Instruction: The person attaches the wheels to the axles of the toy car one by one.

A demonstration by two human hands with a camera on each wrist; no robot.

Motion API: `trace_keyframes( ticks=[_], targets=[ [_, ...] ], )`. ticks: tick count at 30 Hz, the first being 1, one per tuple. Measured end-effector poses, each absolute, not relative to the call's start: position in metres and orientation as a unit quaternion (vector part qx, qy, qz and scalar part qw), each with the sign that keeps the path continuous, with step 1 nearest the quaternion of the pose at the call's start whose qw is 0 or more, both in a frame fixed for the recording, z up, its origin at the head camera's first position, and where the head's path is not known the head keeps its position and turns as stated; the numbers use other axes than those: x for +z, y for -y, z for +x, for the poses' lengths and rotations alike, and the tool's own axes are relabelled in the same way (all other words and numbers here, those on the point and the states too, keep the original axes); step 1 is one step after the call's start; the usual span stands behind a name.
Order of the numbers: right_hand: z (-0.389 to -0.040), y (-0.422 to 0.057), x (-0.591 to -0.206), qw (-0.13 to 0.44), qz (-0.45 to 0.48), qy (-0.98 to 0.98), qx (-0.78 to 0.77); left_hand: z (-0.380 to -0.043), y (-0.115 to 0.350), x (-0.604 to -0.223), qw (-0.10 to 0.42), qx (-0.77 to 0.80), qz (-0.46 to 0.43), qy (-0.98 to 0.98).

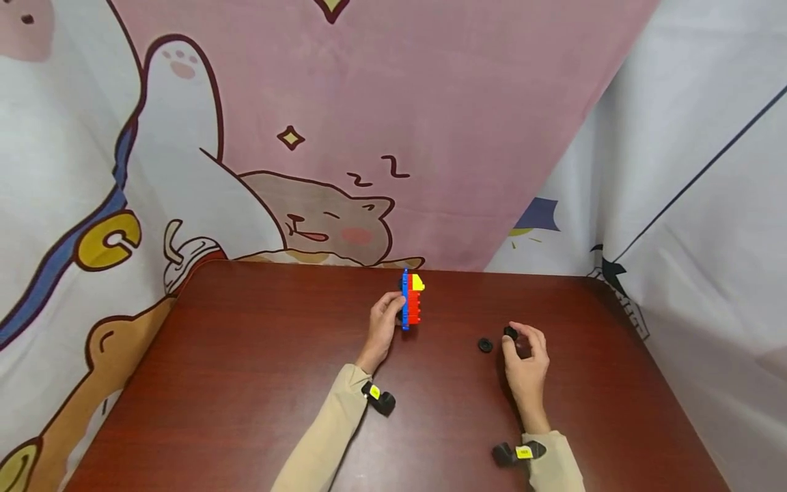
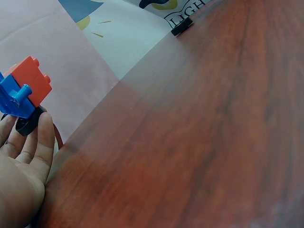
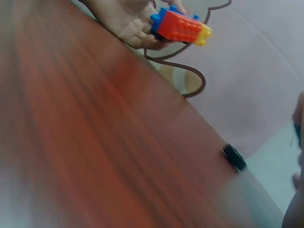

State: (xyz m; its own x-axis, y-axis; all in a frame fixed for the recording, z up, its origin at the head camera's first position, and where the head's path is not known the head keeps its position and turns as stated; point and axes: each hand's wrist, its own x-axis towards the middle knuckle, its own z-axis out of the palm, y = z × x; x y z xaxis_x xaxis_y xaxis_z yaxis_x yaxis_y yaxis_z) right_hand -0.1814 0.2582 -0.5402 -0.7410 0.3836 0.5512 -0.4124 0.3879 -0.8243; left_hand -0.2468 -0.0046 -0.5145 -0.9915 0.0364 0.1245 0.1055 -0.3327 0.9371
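My left hand (image 1: 382, 328) grips a toy block car (image 1: 414, 301) above the table. The car has a blue base, red bricks and a yellow brick at its far end. Close by my left fingers, in the left wrist view, a black wheel (image 2: 29, 121) sits under the blue base. Between thumb and fingers, my right hand (image 1: 527, 359) pinches a small black wheel (image 1: 510, 333). A loose black wheel (image 1: 485, 345) lies on the table just left of that hand. Only a sliver of the right hand (image 3: 298, 175) appears in the right wrist view.
The brown wooden table (image 1: 246, 383) ends at a back edge just beyond the hands. Behind it hangs a printed cloth (image 1: 430, 137) with cartoon animals, and white cloth (image 1: 707, 239) hangs on the right. A dark camera (image 1: 382, 402) is strapped at the left wrist.
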Motion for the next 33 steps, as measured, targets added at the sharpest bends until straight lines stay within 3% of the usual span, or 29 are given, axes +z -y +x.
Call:
trace_keyframes(
  ticks=[7,16,33],
  targets=[
    [-0.188,-0.224,-0.522,0.418,0.043,0.715,0.559,-0.245,0.006,-0.517,0.035,-0.805,-0.062,0.589],
    [-0.206,-0.188,-0.524,0.440,0.075,0.702,0.555,-0.248,0.007,-0.516,0.026,-0.805,-0.067,0.589],
    [-0.219,-0.119,-0.521,0.414,0.152,0.702,0.560,-0.248,0.007,-0.514,0.041,-0.792,-0.072,0.604]
  ],
)
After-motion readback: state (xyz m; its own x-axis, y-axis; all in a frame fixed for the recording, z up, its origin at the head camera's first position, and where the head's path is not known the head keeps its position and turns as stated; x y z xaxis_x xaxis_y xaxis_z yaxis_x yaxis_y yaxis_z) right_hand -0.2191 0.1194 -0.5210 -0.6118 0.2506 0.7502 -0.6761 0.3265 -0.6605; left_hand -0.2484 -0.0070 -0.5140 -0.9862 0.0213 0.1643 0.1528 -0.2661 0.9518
